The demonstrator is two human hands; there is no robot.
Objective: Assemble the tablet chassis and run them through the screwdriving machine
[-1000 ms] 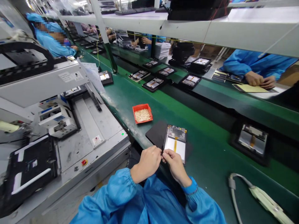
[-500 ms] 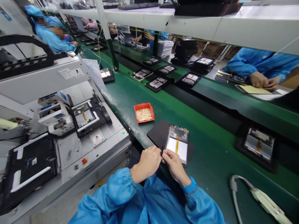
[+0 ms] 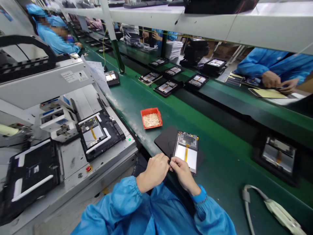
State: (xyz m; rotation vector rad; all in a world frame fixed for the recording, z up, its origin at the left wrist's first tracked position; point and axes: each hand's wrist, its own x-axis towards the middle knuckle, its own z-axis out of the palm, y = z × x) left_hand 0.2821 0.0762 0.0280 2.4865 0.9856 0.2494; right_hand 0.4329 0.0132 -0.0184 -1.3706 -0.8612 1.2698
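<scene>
Both my hands meet at the near edge of the green bench. My left hand (image 3: 156, 168) is closed, its fingertips pinching a small dark piece (image 3: 169, 161) too small to name. Against the same piece, my right hand (image 3: 182, 171) presses thumb and forefinger together. Just beyond my fingers lies an opened tablet (image 3: 192, 155), its circuit board, white battery and orange ribbon cable exposed. It rests on a dark flat pad (image 3: 165, 140). Behind the pad is a red tray (image 3: 158, 123) of small pale pieces.
On the left, a grey machine (image 3: 70, 166) carries a black fixture (image 3: 112, 138) with another opened tablet. More opened tablets (image 3: 278, 156) lie on the dark conveyor. A cabled handheld tool (image 3: 281, 213) lies at lower right. Across the line, a co-worker's hands (image 3: 271, 79) handle parts.
The machine's fixture with its tablet has slid out toward the front right. The conveyor tablet at right has moved nearer and right. My hands keep nearly the same pose.
</scene>
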